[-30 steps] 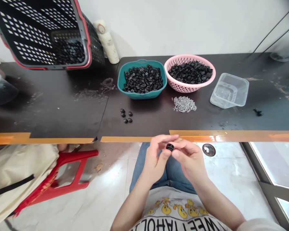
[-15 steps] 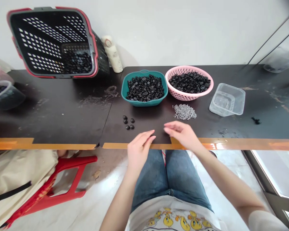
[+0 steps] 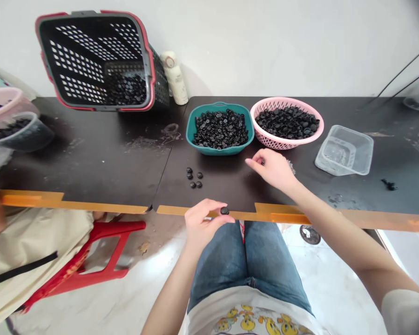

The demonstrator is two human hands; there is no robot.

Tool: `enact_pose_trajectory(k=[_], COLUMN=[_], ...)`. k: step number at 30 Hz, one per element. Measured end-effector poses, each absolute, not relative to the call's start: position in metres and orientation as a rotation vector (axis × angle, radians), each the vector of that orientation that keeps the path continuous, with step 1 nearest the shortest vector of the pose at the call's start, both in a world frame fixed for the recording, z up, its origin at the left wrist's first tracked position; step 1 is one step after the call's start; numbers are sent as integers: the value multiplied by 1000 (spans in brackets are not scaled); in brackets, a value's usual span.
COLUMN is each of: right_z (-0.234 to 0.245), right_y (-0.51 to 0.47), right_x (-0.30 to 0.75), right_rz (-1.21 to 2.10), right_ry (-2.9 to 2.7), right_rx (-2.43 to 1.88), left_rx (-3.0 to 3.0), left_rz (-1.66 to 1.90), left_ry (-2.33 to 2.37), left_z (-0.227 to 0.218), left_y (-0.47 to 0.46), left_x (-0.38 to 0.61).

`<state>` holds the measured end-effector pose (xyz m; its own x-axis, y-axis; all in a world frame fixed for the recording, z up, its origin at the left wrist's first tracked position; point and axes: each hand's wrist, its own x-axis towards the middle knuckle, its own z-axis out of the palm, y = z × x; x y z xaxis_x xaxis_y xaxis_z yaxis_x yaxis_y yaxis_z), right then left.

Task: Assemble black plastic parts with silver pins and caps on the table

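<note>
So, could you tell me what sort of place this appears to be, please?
Probably a small piece-work assembly room: a worn dark table, a teal tub and a pink basket heaped with small black parts.

In front of you stands a white plaster wall [image 3: 265,46], lit evenly and softly, with black cables [image 3: 401,79] slanting across its upper right. Your counter [image 3: 91,158] is a dark, scuffed top in two joined sections, its front edge bound with orange tape [image 3: 31,199]. Below it lies pale, glossy marble-look tile [image 3: 335,288] with a round metal floor drain [image 3: 310,235]. A red plastic stool [image 3: 104,260] stands at your left. The bright strip at lower right is probably glass, though the view there is poor.
</note>
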<state>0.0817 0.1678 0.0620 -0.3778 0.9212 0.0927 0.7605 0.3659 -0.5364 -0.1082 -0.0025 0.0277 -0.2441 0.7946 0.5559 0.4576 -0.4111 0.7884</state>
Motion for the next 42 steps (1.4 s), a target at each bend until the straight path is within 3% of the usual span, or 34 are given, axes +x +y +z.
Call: enact_pose_trajectory(k=[5, 8, 20, 32, 36, 40, 42], right_z=[72, 63, 47, 52, 68, 69, 65], right_y=[97, 77, 65, 73, 111, 170, 194], right_x=[80, 77, 88, 88, 96, 100, 100], right_rz=[1902, 2113, 1791, 1812, 1440, 617, 428], right_ry=[-2206, -2109, -1977, -2179, -2304, -2438, -2441], right_rx=[-754, -525, -615, -613, -905, -1674, -1844], left_rx=[2081, 2169, 1665, 2094, 2074, 2098, 2159], left_rz=[1822, 1765, 1627, 1540, 1401, 1110, 986], left_ry=[1456, 1395, 1310, 1387, 1636, 1987, 2124], left_z=[37, 38, 30, 33, 24, 13, 11], left_y=[2, 3, -14, -1, 8, 13, 13], left_x=[-99, -95, -107, -98, -126, -157, -165])
